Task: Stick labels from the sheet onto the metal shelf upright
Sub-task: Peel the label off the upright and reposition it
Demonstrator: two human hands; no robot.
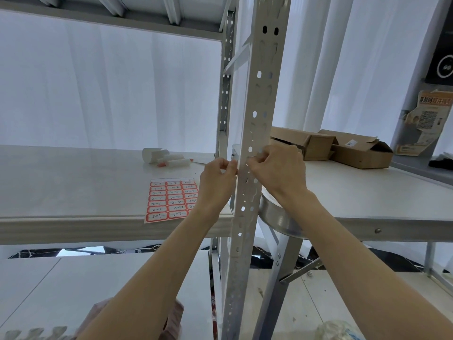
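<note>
Head view shows both hands raised to the perforated metal shelf upright (pixel 252 133), one on each side of it. Left hand (pixel 217 179) has its fingers (pixel 231 168) curled and pinched together against the upright's left edge; whether a label sits between them cannot be told, since anything there is too small and hidden. Right hand (pixel 278 168) is bent inward, its fingers (pixel 255 163) bunched and pressed to the front face of the upright, just beside the left fingers and at the same height; what they grip, if anything, is hidden too. Below and to the left of the left fingers, the label sheet (pixel 171 200) lies flat on the pale shelf board (pixel 73 182), its near corner reaching past the board's front edge; its red-bordered labels carry handwritten numbers. Farther back, left of the fingers, white tubes (pixel 169 159) lie in a small heap. Beyond the right fingers, open cardboard boxes (pixel 343 148) rest on a white counter (pixel 367 192), and a round metal pan (pixel 277 217) sits under the right wrist
</note>
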